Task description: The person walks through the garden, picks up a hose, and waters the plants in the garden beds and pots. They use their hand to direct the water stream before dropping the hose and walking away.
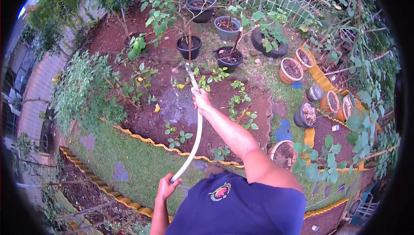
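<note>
A pale garden hose runs in a curve between my two hands. My right hand, arm stretched forward, is closed around it close to its outlet end. Lower down, near my body, my left hand grips the same hose. Water shows at the outlet, over the dark soil bed. Beneath and left of the hose, the soil has a wet, shiny patch. Small leafy plants grow on both sides of the hose.
Black pots stand beyond the bed, with an old tire to their right. Terracotta pots line the right side. Yellow edging borders the bed. Grass lies nearer me, and a leafy bush grows at left.
</note>
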Motion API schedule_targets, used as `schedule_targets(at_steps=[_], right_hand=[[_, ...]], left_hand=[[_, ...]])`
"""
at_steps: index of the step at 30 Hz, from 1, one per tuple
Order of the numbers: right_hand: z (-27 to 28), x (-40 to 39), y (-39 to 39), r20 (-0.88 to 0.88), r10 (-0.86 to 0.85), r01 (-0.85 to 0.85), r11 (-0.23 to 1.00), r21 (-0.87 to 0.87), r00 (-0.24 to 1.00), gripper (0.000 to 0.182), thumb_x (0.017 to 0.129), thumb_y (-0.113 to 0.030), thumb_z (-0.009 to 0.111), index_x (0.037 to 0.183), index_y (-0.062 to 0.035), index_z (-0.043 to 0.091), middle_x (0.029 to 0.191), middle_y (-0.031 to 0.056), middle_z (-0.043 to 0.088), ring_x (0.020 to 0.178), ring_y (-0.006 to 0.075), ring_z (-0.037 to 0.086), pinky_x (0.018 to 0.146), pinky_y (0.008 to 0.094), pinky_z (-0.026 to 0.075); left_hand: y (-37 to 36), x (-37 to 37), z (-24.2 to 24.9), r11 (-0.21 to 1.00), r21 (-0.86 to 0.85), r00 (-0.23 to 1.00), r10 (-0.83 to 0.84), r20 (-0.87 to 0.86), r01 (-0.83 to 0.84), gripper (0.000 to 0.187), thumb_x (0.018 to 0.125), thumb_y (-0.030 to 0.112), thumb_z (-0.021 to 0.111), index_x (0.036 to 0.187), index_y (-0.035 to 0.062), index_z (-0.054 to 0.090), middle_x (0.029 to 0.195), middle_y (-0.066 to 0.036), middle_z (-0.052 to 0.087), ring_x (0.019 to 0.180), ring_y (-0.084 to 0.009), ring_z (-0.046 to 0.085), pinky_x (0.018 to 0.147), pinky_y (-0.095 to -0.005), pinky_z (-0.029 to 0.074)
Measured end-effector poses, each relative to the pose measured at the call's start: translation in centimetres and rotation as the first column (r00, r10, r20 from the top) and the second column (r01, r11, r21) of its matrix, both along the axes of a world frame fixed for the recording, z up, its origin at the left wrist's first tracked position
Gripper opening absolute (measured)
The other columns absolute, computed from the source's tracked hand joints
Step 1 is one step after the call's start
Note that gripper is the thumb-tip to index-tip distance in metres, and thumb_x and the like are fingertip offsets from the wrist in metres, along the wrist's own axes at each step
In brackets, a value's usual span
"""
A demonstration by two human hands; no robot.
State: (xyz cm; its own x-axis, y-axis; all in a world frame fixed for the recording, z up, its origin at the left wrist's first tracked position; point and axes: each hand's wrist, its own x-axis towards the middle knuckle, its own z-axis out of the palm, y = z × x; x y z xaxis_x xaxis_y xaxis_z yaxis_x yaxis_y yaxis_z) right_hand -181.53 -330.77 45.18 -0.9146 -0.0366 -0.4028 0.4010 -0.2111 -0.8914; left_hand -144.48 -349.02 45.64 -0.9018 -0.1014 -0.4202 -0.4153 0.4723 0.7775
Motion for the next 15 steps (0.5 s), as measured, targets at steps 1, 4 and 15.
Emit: schedule_targets(at_steps=[1, 4, 15], right_hand=[[0.2, 0.6, -1.3, 0.048, -0.001, 0.002, 0.999, -0.035, 0.999, 0.027, 0.092, -0.034, 0.061, 0.092, -0.0121, 0.046, 0.059, -0.0037, 0.042, 0.042, 0.0065, 0.037, 0.034, 0.0236, 0.031], [2.7, 3.8, -4.9, 0.159, 0.119, -0.09, 0.98, -0.18, 0.98, 0.026, 0.093, -0.034, 0.06, 0.094, -0.0142, 0.044, 0.062, -0.0036, 0.041, 0.045, 0.0068, 0.039, 0.036, 0.0232, 0.033], [-3.6, -10.1, -6.8, 0.093, 0.384, -0.288, 0.812, -0.507, 0.919, 0.021, 0.094, -0.027, 0.058, 0.092, -0.0069, 0.057, 0.068, 0.0002, 0.05, 0.053, 0.0103, 0.05, 0.046, 0.0293, 0.045]], left_hand=[[0.5, -2.3, 1.4, 0.999, -0.042, 0.999, -0.036, -0.015, 0.035, 0.034, 0.079, 0.031, 0.075, 0.085, 0.0014, 0.06, 0.066, -0.012, 0.06, 0.06, -0.0216, 0.059, 0.058, -0.0374, 0.047], [1.6, -9.0, 3.1, 0.963, -0.217, 0.977, -0.186, -0.106, 0.16, 0.046, 0.081, 0.043, 0.07, 0.093, 0.0027, 0.05, 0.072, -0.021, 0.062, 0.076, -0.0435, 0.062, 0.064, -0.0499, 0.046], [1.1, -8.2, 0.9, 0.864, -0.484, 0.966, -0.225, -0.13, 0.136, 0.029, 0.091, 0.034, 0.057, 0.093, 0.0073, 0.047, 0.067, -0.02, 0.063, 0.066, -0.0433, 0.062, 0.058, -0.0553, 0.048]])
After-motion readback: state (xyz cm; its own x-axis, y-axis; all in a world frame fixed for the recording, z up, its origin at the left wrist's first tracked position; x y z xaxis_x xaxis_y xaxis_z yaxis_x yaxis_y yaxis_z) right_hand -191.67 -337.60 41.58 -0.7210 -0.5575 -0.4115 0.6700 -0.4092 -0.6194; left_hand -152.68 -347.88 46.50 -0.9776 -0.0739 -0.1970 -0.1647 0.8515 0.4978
